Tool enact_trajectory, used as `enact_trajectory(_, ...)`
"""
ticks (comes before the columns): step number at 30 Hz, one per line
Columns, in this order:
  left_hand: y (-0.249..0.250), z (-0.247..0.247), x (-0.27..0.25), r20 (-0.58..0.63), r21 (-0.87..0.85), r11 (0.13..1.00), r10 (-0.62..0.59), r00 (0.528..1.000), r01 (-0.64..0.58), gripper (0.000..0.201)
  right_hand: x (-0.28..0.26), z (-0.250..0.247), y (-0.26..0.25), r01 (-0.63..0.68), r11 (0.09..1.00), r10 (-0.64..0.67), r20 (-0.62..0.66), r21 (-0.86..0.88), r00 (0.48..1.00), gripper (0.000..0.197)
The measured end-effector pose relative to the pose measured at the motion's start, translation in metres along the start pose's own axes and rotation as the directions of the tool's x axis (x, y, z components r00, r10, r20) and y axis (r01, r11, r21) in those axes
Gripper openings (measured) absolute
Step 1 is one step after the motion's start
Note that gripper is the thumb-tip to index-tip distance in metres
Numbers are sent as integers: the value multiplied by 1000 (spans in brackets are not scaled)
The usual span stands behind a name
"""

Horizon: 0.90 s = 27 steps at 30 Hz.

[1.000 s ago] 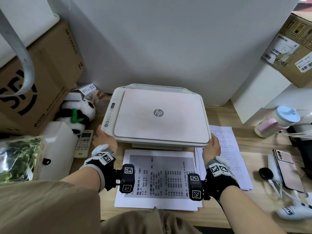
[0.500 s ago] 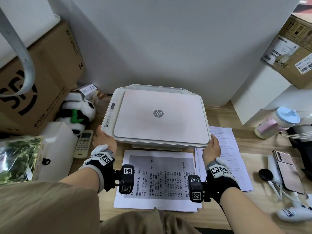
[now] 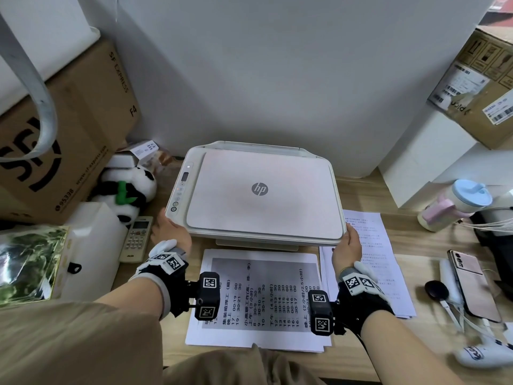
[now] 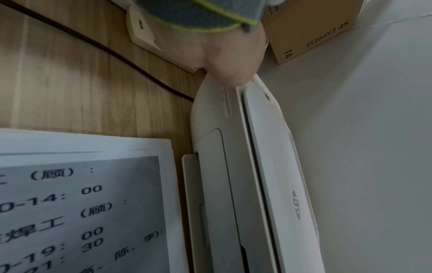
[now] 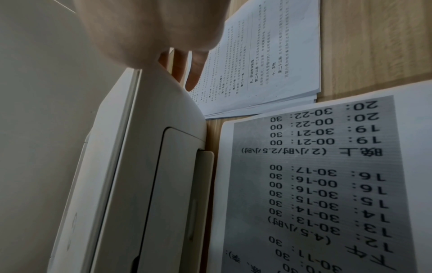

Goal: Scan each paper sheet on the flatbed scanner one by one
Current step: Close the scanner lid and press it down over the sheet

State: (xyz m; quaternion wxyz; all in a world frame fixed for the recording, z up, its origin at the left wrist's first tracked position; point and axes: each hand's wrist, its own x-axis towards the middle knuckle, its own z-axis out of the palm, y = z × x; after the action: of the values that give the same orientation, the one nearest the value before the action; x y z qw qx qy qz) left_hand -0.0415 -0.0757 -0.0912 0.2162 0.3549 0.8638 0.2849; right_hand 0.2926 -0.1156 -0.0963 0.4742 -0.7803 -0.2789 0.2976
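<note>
The white HP flatbed scanner (image 3: 261, 190) stands on the wooden desk with its lid down. My left hand (image 3: 172, 232) grips its front left corner; in the left wrist view the thumb (image 4: 233, 61) presses on that corner of the scanner (image 4: 257, 166), and the fingers are hidden. At the front right corner rests my right hand (image 3: 347, 245), whose straight fingers (image 5: 194, 70) lie along the side of the scanner (image 5: 140, 166). A stack of sheets printed with a grey timetable (image 3: 261, 295) lies in front. A second stack of text pages (image 3: 372, 259) lies to the right.
Left of the scanner are a remote control (image 3: 137, 238), a toy panda (image 3: 127, 193) and a large cardboard box (image 3: 69, 134). On the right stand a white box (image 3: 422, 162), a lidded cup (image 3: 458, 204) and a phone (image 3: 472, 284) with cables. A wall rises close behind.
Both hands stay at the scanner's front corners. The scanner sits very slightly nearer to me in the view; otherwise nothing has visibly moved.
</note>
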Motion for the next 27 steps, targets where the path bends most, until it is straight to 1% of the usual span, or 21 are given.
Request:
enact_trajectory(7,0,3,2,-17,-32,999,-11,1000,11,43,0,0,-1,-5,1000,5,-1,-4,1000,38)
enact_trajectory(10,-1,4,5,-23,-61,998,-23,999,22,42,0,1,0,-24,999,24,-16,39,1000,37)
enact_trajectory(13,-4,5,13,38,-63,998,-7,999,9,43,5,4,1,-66,992,67,-13,111,998,38)
enact_trajectory(17,-5,4,21,69,-63,998,-6,998,10,44,16,7,6,-125,979,126,5,162,992,38)
enact_trajectory(18,-2,3,23,55,-82,996,-23,998,28,44,18,6,6,-136,976,137,10,169,991,38)
enact_trajectory(20,12,-5,22,-28,-87,994,-70,997,67,48,18,3,0,-158,969,157,18,189,987,35)
enact_trajectory(21,22,-10,20,-72,-44,998,-49,996,46,50,18,1,-4,-164,964,163,20,209,986,34)
enact_trajectory(22,30,-13,19,-85,14,1000,17,996,-16,51,18,0,-8,-167,959,167,20,230,986,33)
enact_trajectory(23,37,-14,20,-62,63,993,100,993,-96,50,18,-1,-12,-165,956,166,18,242,986,33)
enact_trajectory(25,48,-13,22,42,98,968,227,973,-230,45,19,0,-17,-150,960,150,16,235,989,33)
enact_trajectory(26,52,-11,23,103,118,958,251,963,-262,46,21,0,-17,-142,965,142,17,221,990,34)
enact_trajectory(27,55,-9,23,169,148,953,240,956,-265,45,22,1,-18,-135,970,133,21,204,991,34)
